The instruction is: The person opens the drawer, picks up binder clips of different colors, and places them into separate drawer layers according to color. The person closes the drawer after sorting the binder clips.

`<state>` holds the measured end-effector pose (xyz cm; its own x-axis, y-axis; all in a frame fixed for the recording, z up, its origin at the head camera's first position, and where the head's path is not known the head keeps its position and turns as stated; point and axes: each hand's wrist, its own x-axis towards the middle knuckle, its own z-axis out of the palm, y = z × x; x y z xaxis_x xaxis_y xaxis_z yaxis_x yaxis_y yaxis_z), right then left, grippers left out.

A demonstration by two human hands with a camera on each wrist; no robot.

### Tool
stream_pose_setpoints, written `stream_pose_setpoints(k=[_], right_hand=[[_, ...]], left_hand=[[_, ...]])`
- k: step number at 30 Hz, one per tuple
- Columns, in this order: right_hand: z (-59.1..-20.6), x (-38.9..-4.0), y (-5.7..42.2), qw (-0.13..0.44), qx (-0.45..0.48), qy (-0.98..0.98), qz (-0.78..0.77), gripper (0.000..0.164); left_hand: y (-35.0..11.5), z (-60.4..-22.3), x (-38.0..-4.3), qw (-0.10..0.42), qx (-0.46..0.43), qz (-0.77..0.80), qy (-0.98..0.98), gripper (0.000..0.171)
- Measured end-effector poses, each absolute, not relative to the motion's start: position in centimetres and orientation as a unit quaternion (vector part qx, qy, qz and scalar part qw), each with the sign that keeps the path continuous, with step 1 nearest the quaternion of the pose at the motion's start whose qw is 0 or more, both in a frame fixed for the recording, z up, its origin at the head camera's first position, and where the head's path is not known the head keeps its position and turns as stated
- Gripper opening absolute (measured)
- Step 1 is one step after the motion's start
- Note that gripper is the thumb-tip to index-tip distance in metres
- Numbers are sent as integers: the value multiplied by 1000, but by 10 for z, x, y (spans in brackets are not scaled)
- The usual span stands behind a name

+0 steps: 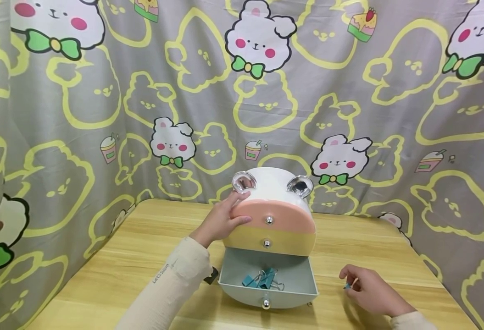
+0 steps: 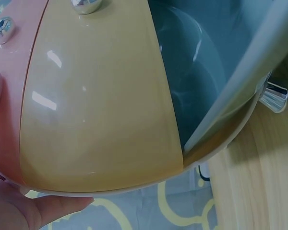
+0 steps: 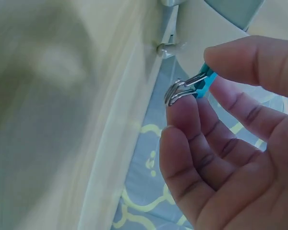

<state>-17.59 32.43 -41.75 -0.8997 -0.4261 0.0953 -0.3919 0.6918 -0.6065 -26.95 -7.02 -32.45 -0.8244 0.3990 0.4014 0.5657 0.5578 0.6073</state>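
A small desktop drawer cabinet (image 1: 272, 183) with a white top and two shiny round ears stands on the table. Its bottom grey-blue drawer (image 1: 291, 265) is pulled out, and several teal binder clips (image 1: 268, 278) lie inside. My left hand (image 1: 226, 215) grips the cabinet's left side, its thumb across the pink top drawer front (image 1: 287, 215). At the right of the drawer, over the table, my right hand (image 1: 369, 288) pinches another teal binder clip (image 3: 205, 84) between thumb and fingers. The clip's silver wire handles show in the right wrist view.
The yellow middle drawer front (image 1: 289, 243) is closed. A small black object (image 1: 211, 276) shows beside the open drawer on the left. Wood-grain tabletop (image 1: 142, 256) surrounds the cabinet. A grey patterned curtain (image 1: 208, 105) hangs behind the table and at both sides.
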Motion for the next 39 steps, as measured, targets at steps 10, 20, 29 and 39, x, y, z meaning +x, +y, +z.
stream_pose_setpoints(k=[10,20,29,39], right_hand=[[-411,-178,316,-9,-237,919,-316,16],[-405,-181,307,-36,-250,915,-314,16],[-397,-184,299,-36,-261,914,-310,15],[-391,-190,288,-48,-266,914,-304,15]], left_hand=[[-70,-325,-268,116,-276,-387,-872,59],[-70,-324,-268,117,-275,-385,-873,59],[-71,-325,-268,119,-278,-386,-872,59],[-71,-325,-269,124,-287,-382,-870,58]])
